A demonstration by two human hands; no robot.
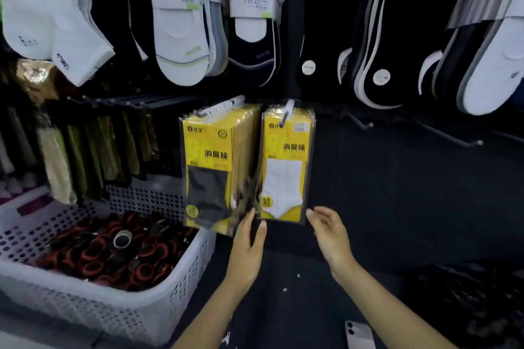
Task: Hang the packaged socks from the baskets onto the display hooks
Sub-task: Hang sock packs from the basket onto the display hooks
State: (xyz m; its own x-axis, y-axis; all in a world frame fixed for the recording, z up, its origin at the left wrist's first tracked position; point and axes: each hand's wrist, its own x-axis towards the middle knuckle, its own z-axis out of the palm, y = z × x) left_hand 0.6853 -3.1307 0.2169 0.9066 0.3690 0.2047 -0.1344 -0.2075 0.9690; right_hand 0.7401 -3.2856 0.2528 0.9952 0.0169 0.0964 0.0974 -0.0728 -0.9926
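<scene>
The packs of white socks [285,170] hang with their long axis upright from a pale display hook [286,113], just beside a fuller stack of dark-sock packs [211,167] on the next hook over. Both hang straight above the hands, which flank the white stack's lower edge. The left hand [246,249] is the nearer, its fingers straight and holding nothing, tips apparently touching the bottom corners where the two stacks meet, while the right hand [330,235] is relaxed and empty just off the lower right corner. The white perforated basket [181,286] sits low to the left, on the left hand's side.
</scene>
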